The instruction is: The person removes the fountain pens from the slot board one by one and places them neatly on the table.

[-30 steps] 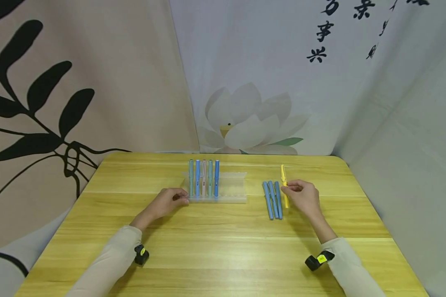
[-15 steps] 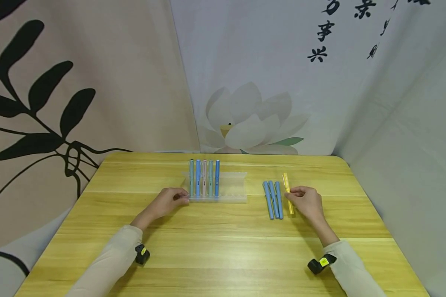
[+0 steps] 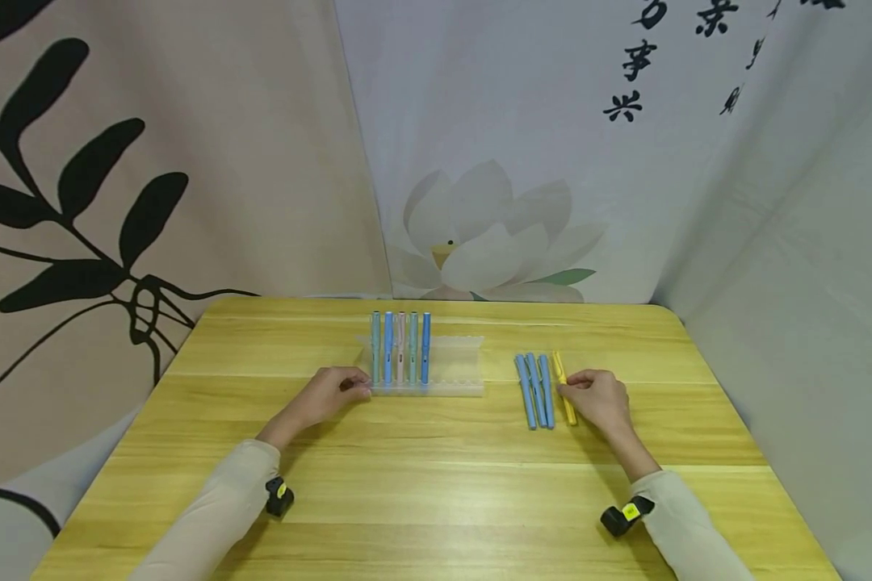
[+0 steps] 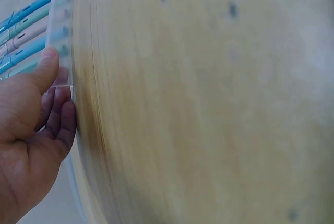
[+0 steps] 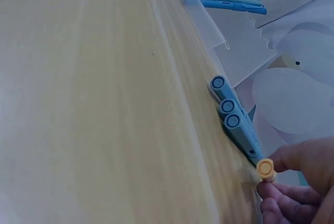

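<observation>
My left hand [image 3: 332,392] pinches the left front corner of a clear plastic pen rack [image 3: 456,363]; in the left wrist view its thumb lies on the front lip. Several pens lean side by side in the rack's left part: green, blue, a pink pen [image 3: 401,347], green, and a blue pen [image 3: 425,347] at the right end. To the right of the rack, my right hand [image 3: 600,401] holds a yellow pen [image 5: 265,167] between thumb and fingers, low over the table. Just left of it lie three blue pens [image 3: 536,393], close together and nearly parallel.
The wooden table [image 3: 407,500] reaches back to a curtain [image 3: 494,121] printed with a lotus and dark characters. Another curtain [image 3: 262,161] with black leaves hangs at the left. The rack's right part holds no pens.
My right hand has brought the yellow pen toward me and slightly right, down beside the three blue pens. The left hand stays at the rack's corner.
</observation>
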`<control>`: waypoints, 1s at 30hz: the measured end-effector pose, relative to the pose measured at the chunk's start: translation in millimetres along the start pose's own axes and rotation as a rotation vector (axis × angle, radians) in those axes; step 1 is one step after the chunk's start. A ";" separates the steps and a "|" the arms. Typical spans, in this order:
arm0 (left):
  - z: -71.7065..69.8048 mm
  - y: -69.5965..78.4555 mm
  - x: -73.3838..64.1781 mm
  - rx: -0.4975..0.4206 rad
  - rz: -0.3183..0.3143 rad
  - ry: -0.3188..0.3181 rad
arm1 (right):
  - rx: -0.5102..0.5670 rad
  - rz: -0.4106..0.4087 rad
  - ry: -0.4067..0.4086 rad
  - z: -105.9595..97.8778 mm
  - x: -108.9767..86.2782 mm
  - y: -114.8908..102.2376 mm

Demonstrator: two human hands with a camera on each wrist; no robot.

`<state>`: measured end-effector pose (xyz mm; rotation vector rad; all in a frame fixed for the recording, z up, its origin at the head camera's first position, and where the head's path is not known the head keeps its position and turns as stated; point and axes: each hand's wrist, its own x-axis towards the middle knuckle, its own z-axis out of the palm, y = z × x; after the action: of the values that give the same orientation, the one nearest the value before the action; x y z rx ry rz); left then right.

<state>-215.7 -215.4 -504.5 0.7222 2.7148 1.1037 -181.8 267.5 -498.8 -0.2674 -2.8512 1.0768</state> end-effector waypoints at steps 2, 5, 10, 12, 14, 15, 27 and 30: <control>0.4 -0.1 0.1 0.002 0.006 0.006 | -0.009 0.001 -0.005 0.5 0.2 -0.4; 0.7 -0.5 0.8 0.010 -0.001 0.006 | -0.015 -0.004 -0.005 0.9 0.3 -1.5; 0.6 0.3 1.4 0.008 -0.031 -0.007 | -0.029 -0.018 -0.010 1.4 -0.3 -4.2; 0.7 0.7 1.3 0.007 -0.035 -0.008 | -0.034 -0.020 -0.016 1.9 -0.4 -4.8; 0.6 0.7 1.1 0.010 -0.028 -0.008 | -0.036 -0.017 -0.021 2.4 -0.3 -5.2; 0.6 0.7 1.0 0.011 -0.025 -0.008 | -0.035 -0.016 -0.027 2.6 -0.1 -5.0; 1.1 1.0 1.9 0.011 -0.029 -0.005 | 0.022 -0.068 -0.036 -11.2 -3.1 -13.9; 1.4 1.7 1.1 0.007 -0.030 -0.008 | 0.053 -0.111 -0.031 -14.0 -3.5 -22.3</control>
<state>-215.6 -213.0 -504.3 0.6831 2.7147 1.0830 -179.5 259.5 -473.6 -0.0885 -2.8207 1.1421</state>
